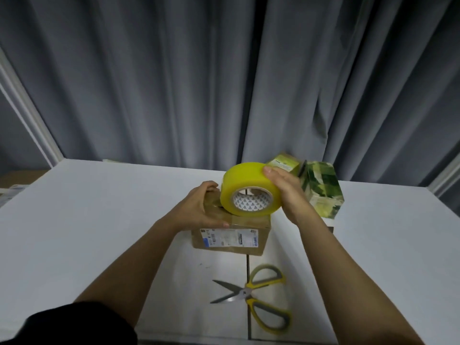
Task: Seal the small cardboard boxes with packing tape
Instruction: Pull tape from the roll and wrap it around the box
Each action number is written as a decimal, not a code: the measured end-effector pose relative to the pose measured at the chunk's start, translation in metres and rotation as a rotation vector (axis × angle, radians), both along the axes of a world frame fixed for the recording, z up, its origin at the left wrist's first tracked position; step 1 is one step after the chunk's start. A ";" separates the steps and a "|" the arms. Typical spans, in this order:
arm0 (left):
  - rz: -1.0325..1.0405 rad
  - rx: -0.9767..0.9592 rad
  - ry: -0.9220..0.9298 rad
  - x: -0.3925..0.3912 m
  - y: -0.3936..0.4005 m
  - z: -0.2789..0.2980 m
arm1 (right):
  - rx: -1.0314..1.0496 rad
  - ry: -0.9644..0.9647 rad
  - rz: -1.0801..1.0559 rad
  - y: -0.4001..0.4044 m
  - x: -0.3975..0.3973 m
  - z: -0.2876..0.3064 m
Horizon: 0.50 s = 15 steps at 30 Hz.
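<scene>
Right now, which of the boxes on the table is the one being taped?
The plain brown box with the shipping label, nearest the person: the left hand holds it and the yellow tape roll sits on it. The green-patterned boxes behind stand untouched.

Glossy tape roll (250,192), cardboard box (230,236)
</scene>
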<state>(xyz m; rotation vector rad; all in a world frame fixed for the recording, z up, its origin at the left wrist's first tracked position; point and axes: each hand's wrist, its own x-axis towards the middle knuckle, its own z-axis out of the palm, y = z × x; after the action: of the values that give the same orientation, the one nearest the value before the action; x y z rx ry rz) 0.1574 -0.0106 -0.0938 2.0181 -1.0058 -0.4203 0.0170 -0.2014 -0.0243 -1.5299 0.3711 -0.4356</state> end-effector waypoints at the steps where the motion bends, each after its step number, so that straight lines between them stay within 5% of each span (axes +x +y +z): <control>1: 0.000 -0.011 0.000 0.000 0.000 0.000 | -0.033 0.011 -0.006 0.000 0.001 0.003; 8: 0.007 -0.049 0.014 -0.003 0.002 -0.001 | -0.629 0.230 -0.022 -0.047 -0.024 0.043; 15: -0.024 -0.071 0.023 -0.007 0.000 0.000 | -0.787 0.585 -0.095 -0.067 -0.040 -0.008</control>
<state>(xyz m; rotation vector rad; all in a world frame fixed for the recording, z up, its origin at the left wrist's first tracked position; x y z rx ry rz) 0.1503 -0.0105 -0.0942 1.9356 -1.0180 -0.4147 -0.0235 -0.2686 -0.0323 -2.4201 0.7890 -0.1957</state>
